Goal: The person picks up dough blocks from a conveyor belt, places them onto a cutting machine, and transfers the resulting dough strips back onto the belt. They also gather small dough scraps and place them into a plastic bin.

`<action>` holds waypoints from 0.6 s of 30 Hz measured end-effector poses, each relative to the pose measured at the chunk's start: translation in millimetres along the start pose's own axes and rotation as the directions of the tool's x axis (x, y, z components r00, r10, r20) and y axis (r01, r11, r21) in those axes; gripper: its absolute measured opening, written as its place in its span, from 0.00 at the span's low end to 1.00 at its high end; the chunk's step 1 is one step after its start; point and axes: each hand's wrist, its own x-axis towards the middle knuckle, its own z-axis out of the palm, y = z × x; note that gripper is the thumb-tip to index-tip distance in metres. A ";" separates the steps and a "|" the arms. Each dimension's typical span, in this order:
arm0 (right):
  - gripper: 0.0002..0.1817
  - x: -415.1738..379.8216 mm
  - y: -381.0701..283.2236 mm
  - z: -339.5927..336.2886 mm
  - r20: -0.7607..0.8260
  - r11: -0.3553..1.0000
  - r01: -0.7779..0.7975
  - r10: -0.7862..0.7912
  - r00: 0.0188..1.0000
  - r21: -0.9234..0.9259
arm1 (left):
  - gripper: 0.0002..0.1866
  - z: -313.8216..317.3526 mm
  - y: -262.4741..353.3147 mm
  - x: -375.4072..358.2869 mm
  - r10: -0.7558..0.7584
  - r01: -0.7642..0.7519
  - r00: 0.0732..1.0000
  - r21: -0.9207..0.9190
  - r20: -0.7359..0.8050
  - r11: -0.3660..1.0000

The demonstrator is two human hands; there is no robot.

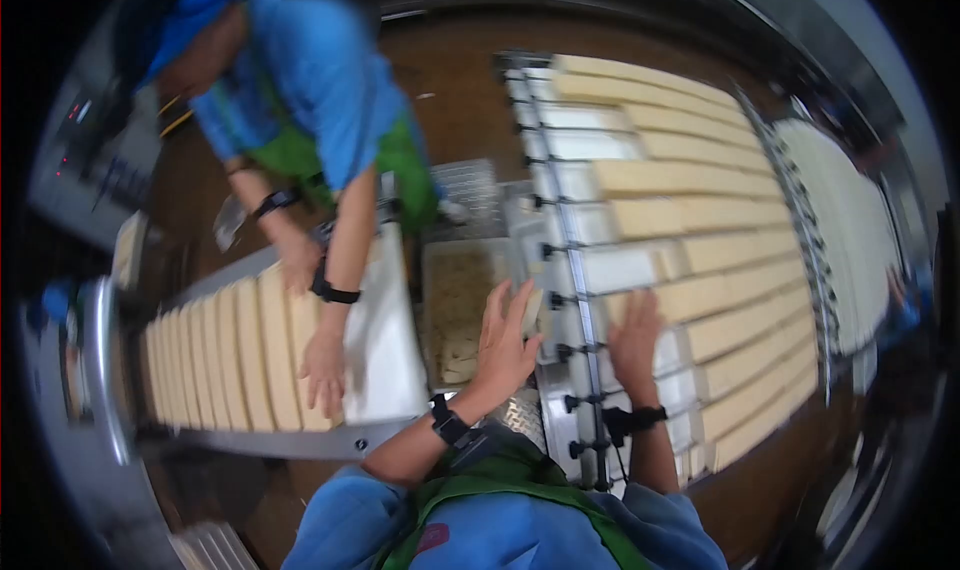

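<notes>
My left hand is over the edge between a scrap bin and the right-hand conveyor, fingers stretched and thumb apart. A small pale piece shows right beside its index finger. At the near left side of the conveyor belt, my right hand has its fingers extended, overlapping the end of a cream-coloured, dough-like strip. Several more such strips lie in rows across this belt, their left ends uneven. Below my left hand, the scrap bin holds crumbly brown bits and pale offcuts.
At the left, a co-worker leans over another belt, both hands on a row of pale strips. A metal rail with black clamps runs along my conveyor's left side. A round white surface is at the far right.
</notes>
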 end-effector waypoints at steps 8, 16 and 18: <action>0.37 19.5 -168.2 -69.1 -0.298 0.854 0.465 -0.392 0.870 0.233 | 0.11 -235.8 -143.3 -147.7 -0.236 0.349 0.764 0.077 -0.600 0.934; 0.24 -29.0 -498.4 -30.9 -0.230 0.061 0.674 -0.914 0.333 0.736 | 0.28 -280.7 -247.4 -266.4 -0.492 0.831 0.226 -0.097 -0.841 0.547; 0.26 -38.0 -558.1 5.3 -0.204 0.032 0.688 -0.944 0.260 0.725 | 0.30 -301.4 -264.3 -275.6 -0.536 0.836 0.140 -0.191 -0.832 0.515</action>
